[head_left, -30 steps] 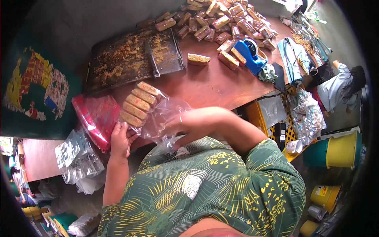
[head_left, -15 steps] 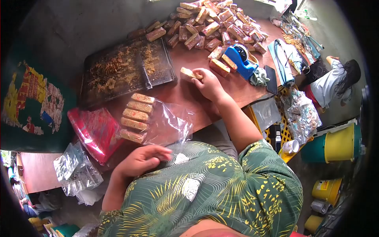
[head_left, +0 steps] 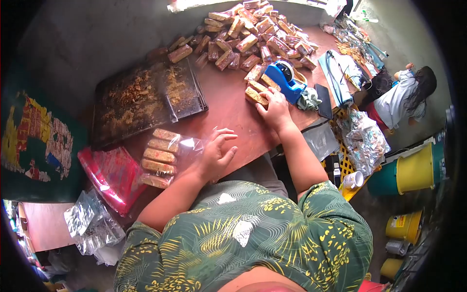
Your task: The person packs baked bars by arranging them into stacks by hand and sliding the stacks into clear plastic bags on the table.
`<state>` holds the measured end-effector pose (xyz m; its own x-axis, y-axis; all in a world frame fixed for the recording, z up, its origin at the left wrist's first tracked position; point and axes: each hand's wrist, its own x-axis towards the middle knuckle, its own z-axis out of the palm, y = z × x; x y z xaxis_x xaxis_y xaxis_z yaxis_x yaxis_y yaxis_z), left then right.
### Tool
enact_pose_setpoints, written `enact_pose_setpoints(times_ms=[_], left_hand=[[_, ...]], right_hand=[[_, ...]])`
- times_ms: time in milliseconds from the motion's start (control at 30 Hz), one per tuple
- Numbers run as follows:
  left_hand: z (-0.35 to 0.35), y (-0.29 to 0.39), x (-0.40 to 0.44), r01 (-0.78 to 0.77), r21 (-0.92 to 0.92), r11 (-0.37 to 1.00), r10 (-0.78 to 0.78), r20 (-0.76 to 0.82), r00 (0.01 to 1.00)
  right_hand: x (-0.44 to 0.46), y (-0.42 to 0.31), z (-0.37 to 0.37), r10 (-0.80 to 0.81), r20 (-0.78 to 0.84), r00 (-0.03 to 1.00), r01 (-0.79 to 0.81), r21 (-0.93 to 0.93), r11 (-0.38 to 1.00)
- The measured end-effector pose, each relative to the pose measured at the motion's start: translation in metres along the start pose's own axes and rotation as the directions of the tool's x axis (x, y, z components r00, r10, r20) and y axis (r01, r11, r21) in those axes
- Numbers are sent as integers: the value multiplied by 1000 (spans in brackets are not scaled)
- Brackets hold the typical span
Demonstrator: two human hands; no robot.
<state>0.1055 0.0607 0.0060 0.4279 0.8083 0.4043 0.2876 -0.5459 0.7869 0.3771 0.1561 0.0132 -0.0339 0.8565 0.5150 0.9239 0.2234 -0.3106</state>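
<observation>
My right hand has its thumb and fingers around a crumbly tan snack bar, among other bars beside the blue tape dispenser. My fingers partly hide that bar. My left hand, fingers spread and holding nothing, hovers over the near edge of the table by a clear plastic sheet. Left of it, several red-flecked bars lie in a row on the clear plastic. A large heap of wrapped bars covers the back of the table.
A dark tray with crumbs stands on the left of the table. Pink plastic lies nearer me. A phone and a crumpled cloth sit by the dispenser. At right are a white mug and another person.
My right hand has carried a bar rightward to the bars beside the tape dispenser. My left hand has risen from near my shirt to the table edge, fingers spreading. The view has shifted slightly.
</observation>
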Motion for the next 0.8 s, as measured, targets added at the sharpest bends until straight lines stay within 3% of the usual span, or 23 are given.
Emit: enact_pose_setpoints(times_ms=[67,167,267,367,467,500,533,600,700,800], left_hand=[[-3,-3,-2,22,-5,1000,-22,-61,998],[-3,-8,-4,19,11,1000,-17,-166,986],[-1,-9,-1,35,62,997,-19,-249,968],[-10,-5,-1,82,107,991,-63,-169,984],[-13,-3,-2,83,142,986,-66,-124,990],[-11,-6,-3,81,124,989,-66,-120,991],[-11,-7,-2,77,106,991,-65,-116,991],[-12,-8,-2,105,18,994,-103,-113,988],[-10,-15,-4,167,-135,977,-180,-83,980],[-11,-9,-6,124,-5,992,-123,-134,983]], right_hand=[[4,9,5,28,85,996,-41,151,988],[-4,-11,-10,-67,157,985,1,387,922],[-29,-31,-10,-270,309,912,-23,696,718],[-38,-70,-49,-394,494,775,-75,691,719],[-24,-56,-39,-467,471,749,-55,746,663],[-15,-58,-35,-471,383,795,119,662,740],[-8,-69,-39,-360,431,828,8,632,775],[6,-91,-40,-292,542,788,-81,561,824],[17,-101,-17,-479,598,642,186,484,855],[24,-105,-33,-165,626,762,-37,296,954]])
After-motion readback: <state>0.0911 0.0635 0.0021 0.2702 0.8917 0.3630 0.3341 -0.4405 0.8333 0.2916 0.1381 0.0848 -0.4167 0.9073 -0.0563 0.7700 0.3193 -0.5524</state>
